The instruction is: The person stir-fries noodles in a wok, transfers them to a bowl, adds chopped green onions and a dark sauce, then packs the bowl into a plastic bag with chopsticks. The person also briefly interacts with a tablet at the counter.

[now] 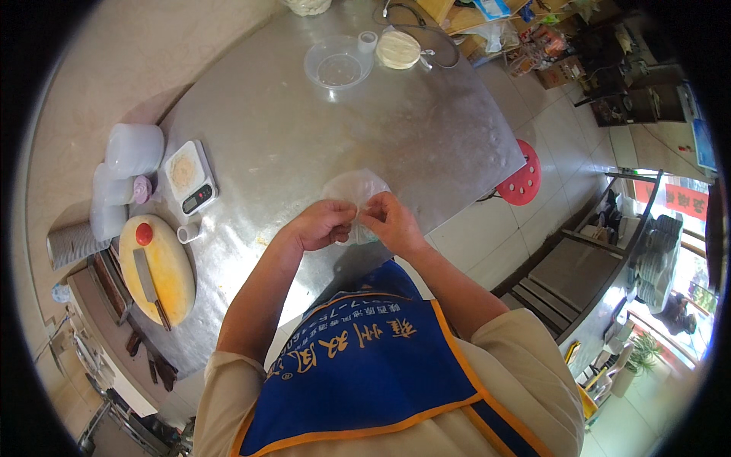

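Near the front edge of a stainless steel table (274, 125), both hands pinch a thin translucent plastic bag (355, 184). My left hand (325, 224) grips it from the left with curled fingers. From the right, my right hand (391, 223) holds it between thumb and index finger. The two hands almost touch at the fingertips. Part of the bag spreads flat beyond them, and some of it hangs below between the hands. What the bag contains, if anything, I cannot make out.
To the left are a digital kitchen scale (191, 177), stacked plastic containers (134, 149), and a round cutting board (180, 268) bearing a knife (145, 277) and a tomato (144, 233). A clear plastic bowl (338, 63) and bagged flatbreads (398, 49) sit at the far end. A red stool (521, 172) stands right.
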A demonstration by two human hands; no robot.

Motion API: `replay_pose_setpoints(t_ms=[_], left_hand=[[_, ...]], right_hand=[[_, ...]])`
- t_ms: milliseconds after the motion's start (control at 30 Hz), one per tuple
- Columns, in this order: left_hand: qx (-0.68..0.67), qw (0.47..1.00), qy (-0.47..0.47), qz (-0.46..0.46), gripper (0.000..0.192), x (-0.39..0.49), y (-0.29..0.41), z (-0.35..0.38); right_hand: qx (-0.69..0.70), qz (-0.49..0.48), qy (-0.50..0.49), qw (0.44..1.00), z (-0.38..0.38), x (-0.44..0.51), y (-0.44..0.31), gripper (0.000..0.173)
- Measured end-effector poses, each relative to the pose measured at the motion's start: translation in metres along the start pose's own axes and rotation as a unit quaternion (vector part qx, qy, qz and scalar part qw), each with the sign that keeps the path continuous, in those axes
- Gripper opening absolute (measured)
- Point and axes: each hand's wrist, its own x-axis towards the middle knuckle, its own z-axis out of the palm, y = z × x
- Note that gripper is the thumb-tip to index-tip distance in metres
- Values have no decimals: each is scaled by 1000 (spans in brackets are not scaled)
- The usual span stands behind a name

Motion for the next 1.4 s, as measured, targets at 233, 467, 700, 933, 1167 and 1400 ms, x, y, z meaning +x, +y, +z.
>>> replay_pose_setpoints(t_ms=[233, 467, 700, 933, 1167, 1400], left_hand=[[360, 894, 217, 158, 15, -13, 11, 19], [621, 655, 334, 271, 9, 12, -10, -47], [511, 774, 271, 256, 23, -33, -4, 40], [574, 726, 251, 284, 16, -3, -16, 47], [530, 700, 269, 396, 11, -18, -15, 20], [478, 706, 399, 337, 9, -29, -9, -73]], right_hand=[[-91, 36, 8, 995, -7, -3, -13, 23], [-279, 48, -1, 959, -36, 9, 48, 16], [-204, -43, 41, 977, -31, -11, -28, 11], [-31, -137, 101, 985, 1, -4, -23, 16], [-129, -184, -65, 972, 16, 32, 10, 13], [-100, -113, -208, 966, 42, 60, -7, 24]])
